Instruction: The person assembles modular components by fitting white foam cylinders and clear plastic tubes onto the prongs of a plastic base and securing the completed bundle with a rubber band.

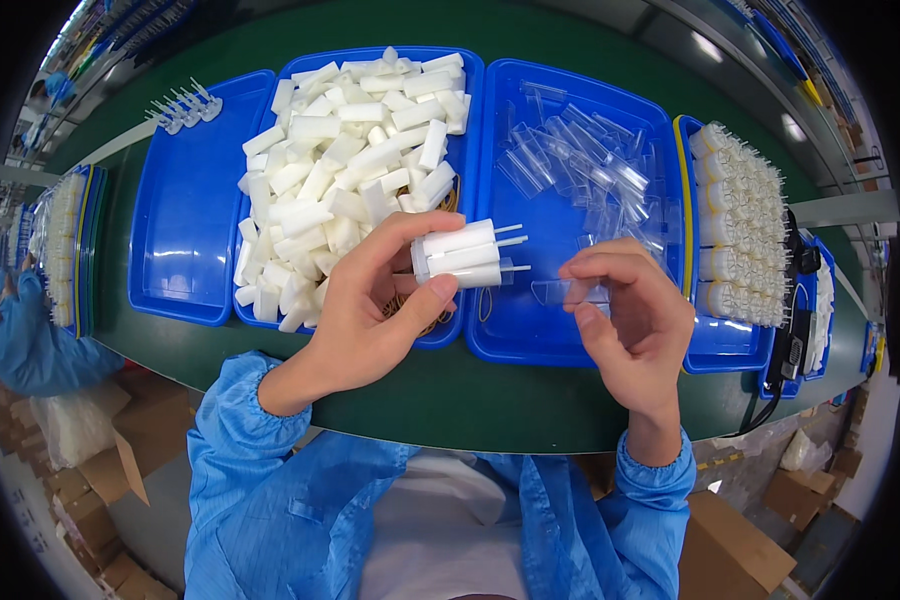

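Observation:
My left hand [365, 310] grips a cluster of white foam-like cylinders [460, 255] between thumb and fingers. Thin white rods stick out of the cluster's right end, and a clear base sits at its left end. To its right, my right hand [638, 325] pinches a short clear plastic tube [548, 292], apart from the cluster. Both hands are above the blue trays. Behind my left hand lies a heap of loose white cylinders [340, 160]. Past my right hand, loose clear tubes [580, 145] are scattered in a blue tray [510, 215].
A blue tray [185, 235] at the left holds a few rodded stands [185, 106] at its far end. At the right, a tray carries rows of banded white clusters [735, 225]. Rubber bands [448, 200] show beside the heap. A co-worker's blue sleeve [45, 330] is far left.

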`<state>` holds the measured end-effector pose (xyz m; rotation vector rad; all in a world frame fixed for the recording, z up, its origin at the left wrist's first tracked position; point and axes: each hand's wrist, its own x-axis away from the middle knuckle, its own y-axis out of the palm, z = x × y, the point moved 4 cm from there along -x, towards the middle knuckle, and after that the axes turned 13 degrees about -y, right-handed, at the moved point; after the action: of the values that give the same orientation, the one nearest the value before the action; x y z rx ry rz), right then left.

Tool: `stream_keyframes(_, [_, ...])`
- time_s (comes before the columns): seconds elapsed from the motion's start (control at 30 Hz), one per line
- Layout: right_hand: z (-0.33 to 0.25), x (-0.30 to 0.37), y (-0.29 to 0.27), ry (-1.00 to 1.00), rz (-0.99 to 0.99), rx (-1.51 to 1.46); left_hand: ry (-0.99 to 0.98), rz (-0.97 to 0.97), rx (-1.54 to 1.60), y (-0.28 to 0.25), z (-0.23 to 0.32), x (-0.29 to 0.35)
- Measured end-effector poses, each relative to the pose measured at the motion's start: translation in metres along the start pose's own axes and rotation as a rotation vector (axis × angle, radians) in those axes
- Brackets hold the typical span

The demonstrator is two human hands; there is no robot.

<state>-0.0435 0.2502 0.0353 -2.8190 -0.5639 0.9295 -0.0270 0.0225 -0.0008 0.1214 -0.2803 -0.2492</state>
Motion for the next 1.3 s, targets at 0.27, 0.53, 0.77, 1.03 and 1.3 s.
stream_keyframes(0.27, [0.009,0.006,0.002,0.23,0.224,-0.343,0.16,-0.021,-0.111,0.001,0.001,-0.003])
stream_keyframes(0.53, [0.014,0.012,0.009,0.274,0.204,-0.243,0.194,-0.006,-0.163,0.003,0.001,-0.002])
stream_keyframes(0.77, [0.013,0.014,0.017,0.213,0.21,-0.253,0.213,0.01,-0.171,0.007,0.0,-0.002])
stream_keyframes(1.03, [0.009,0.012,0.019,0.103,0.151,-0.179,0.167,0.037,-0.179,0.002,-0.001,0.0])
stream_keyframes(1.3, [0.006,0.012,0.024,0.041,0.16,-0.035,0.163,0.067,-0.165,0.002,-0.002,0.0])
